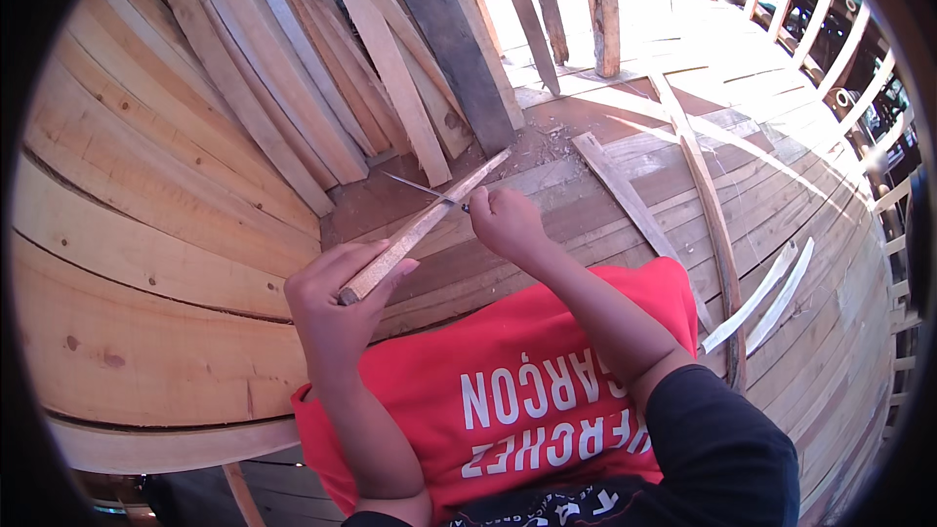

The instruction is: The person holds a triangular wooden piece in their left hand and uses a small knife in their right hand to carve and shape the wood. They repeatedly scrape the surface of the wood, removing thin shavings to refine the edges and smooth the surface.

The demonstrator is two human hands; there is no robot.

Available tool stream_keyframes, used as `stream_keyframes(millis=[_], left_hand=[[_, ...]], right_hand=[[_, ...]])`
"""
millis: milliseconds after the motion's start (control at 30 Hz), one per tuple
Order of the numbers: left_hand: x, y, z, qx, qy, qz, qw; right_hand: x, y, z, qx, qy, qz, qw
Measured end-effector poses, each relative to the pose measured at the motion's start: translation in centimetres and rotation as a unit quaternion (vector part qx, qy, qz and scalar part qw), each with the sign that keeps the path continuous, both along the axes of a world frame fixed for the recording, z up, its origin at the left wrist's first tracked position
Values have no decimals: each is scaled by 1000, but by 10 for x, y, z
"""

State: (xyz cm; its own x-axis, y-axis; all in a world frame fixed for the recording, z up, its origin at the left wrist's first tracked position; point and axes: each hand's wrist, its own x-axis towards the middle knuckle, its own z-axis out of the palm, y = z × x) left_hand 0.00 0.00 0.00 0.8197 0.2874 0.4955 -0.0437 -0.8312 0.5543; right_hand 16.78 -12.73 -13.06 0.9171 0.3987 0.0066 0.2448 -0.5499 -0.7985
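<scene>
My left hand is wrapped round the near end of a squared wooden stick, which slants up and away to the right. A knife is in my right hand, its fingers closed round the handle, most of which they hide. The thin blade points to the left and crosses the stick near its middle, seeming to touch it. A red cloth or garment with white lettering covers my lap beneath both forearms.
Several boards lean against the plank wall at the left. Wood shavings lie on the plank floor ahead. Long strips and two pale curved pieces lie to the right. A slatted railing curves along the far right.
</scene>
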Motion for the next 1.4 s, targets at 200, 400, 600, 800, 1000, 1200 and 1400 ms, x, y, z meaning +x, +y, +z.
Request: stream_keyframes(millis=[200, 400, 600, 800, 1000, 1200, 1400], left_hand=[[-2, 1, -9, 10, -33, -14, 999], [1, -2, -5, 6, -30, -21, 999], [6, -11, -8, 52, -48, -47, 996], [3, -9, -9, 36, -51, -42, 997], [4, -11, -4, 27, -37, -30, 998], [7, -17, -6, 57, -48, -52, 996], [2, -20, -9, 44, -35, -20, 998]], right_hand=[[-26, -6, 27, -31, -64, 16, 997], [-16, -9, 20, -29, -66, -4, 997], [-3, -20, 11, 7, -30, -8, 999], [-24, -17, 24, -8, -52, 7, 999], [-17, -15, 20, -10, -59, 3, 998], [16, -23, -9, -50, -15, -67, 996], [-17, -19, 35, -60, -8, 31, 998]])
